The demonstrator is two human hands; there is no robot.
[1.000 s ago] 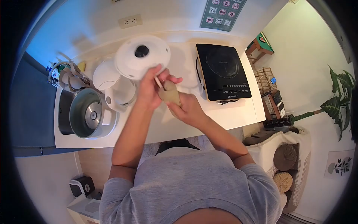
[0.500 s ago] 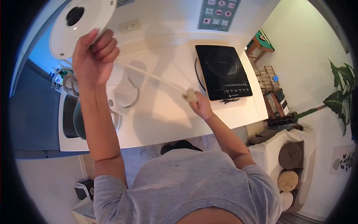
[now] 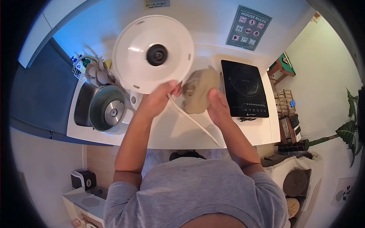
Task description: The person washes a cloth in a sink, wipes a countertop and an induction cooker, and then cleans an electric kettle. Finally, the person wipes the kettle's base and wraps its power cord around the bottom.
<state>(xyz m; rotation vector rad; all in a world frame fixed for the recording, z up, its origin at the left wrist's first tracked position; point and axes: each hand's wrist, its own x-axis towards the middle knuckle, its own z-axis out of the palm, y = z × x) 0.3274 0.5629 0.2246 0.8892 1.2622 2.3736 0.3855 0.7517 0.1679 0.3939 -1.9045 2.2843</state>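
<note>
My left hand (image 3: 157, 99) grips the lower edge of a round white kettle power base (image 3: 127, 49), raised above the counter with its black centre connector facing me. A white cord (image 3: 195, 123) runs from beside the left fingers down to the right. In my right hand (image 3: 220, 108) is a bunched beige cloth (image 3: 203, 91), slightly blurred, close to the base's lower right edge. The thumb lies over the cloth, and the other fingers are hidden behind it. Left of my left forearm stands a grey-green pot (image 3: 97, 108) with a metal disc inside its bottom.
A black induction cooktop (image 3: 245, 89) lies on the right of the white counter (image 3: 178, 138). A sink (image 3: 81, 104) and a rack of dishes (image 3: 99, 72) are at the left. Behind my left hand, a white appliance with a round knob (image 3: 134, 99) is mostly hidden.
The kettle base has come down and rightward, in front of me. The cloth has left the stretched cord, which now hangs slack, and is bunched near the base. The view has shifted left.
</note>
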